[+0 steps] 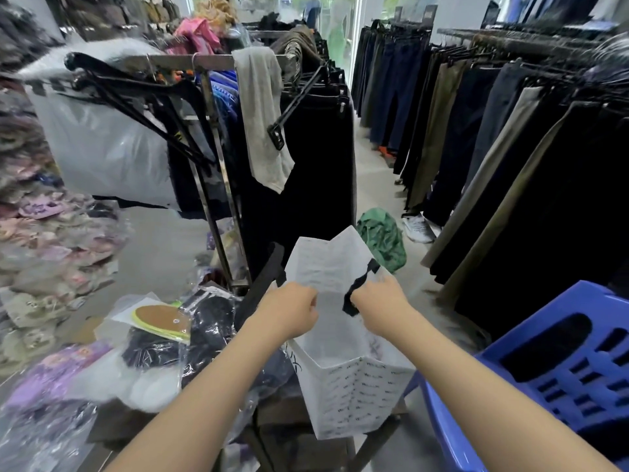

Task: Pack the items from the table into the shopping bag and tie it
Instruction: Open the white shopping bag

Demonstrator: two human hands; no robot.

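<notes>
Head view shows both hands pulling open the white printed shopping bag with black handles (343,379), which stands at the table's (279,417) near edge beside a blue plastic basket (558,366). Left hand (289,313) is closed on the bag's rim; right hand (379,299) is closed on a black handle (357,291). Inside looks empty, though the bottom is hard to see. Plastic-wrapped dark garments (204,321) and a packet of tan insoles (160,316) still lie on the table, so packing has barely begun and tying is far off
</notes>
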